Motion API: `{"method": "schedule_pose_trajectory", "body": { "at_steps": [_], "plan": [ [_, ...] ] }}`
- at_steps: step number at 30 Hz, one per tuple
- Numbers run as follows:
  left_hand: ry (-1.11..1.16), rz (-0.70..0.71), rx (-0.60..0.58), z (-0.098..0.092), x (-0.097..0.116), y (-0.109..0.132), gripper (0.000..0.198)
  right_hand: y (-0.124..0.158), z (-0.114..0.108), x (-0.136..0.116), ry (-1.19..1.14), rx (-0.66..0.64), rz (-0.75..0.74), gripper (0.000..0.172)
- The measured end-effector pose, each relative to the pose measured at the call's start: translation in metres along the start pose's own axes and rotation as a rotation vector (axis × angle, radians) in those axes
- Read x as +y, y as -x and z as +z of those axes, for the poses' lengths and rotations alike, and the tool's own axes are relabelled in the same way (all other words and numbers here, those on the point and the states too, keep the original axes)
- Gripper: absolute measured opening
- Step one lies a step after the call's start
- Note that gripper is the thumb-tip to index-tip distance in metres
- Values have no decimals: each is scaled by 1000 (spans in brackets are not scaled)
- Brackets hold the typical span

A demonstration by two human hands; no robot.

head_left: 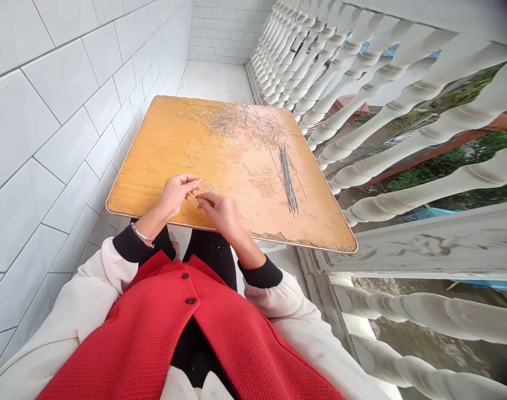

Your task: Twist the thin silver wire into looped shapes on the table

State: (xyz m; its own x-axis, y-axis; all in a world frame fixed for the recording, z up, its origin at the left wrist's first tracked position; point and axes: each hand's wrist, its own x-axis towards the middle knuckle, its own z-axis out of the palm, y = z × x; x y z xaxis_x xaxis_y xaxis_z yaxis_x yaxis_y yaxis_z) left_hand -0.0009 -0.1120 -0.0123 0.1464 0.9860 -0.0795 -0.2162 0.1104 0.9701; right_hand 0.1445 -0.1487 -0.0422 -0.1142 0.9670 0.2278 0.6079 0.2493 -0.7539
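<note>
My left hand (177,191) and my right hand (219,212) meet over the near part of a worn wooden table (237,222). Both have their fingers pinched together on a thin piece of wire (199,194) that is too fine to see well. A small tangled bit (209,187) lies on the table just beyond my fingertips. Several bent wire loops (182,153) lie in rows further out. A tangled heap of thin wire (240,122) sits at the far side. A bundle of straight wires (287,180) lies to the right.
A white tiled wall (61,111) runs close along the left. A white stone balustrade (382,94) borders the right, with open ground beyond it. My red vest (187,344) and black-clad knees are under the table's near edge.
</note>
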Motion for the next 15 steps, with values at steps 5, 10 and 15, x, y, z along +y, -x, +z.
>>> {"method": "schedule_pose_trajectory", "body": {
  "at_steps": [5, 10, 15],
  "plan": [
    [-116, 80, 62, -8, 3, -6, 13, 6, -12, 3, 259, 77, -156, 27],
    [-298, 127, 79, -14, -5, -10, 13, -3, -29, 3, 507, 113, -278, 35],
    [-343, 142, 69, -14, -5, -8, 12, -18, -43, 5, 617, 111, -348, 35]
  ]
}}
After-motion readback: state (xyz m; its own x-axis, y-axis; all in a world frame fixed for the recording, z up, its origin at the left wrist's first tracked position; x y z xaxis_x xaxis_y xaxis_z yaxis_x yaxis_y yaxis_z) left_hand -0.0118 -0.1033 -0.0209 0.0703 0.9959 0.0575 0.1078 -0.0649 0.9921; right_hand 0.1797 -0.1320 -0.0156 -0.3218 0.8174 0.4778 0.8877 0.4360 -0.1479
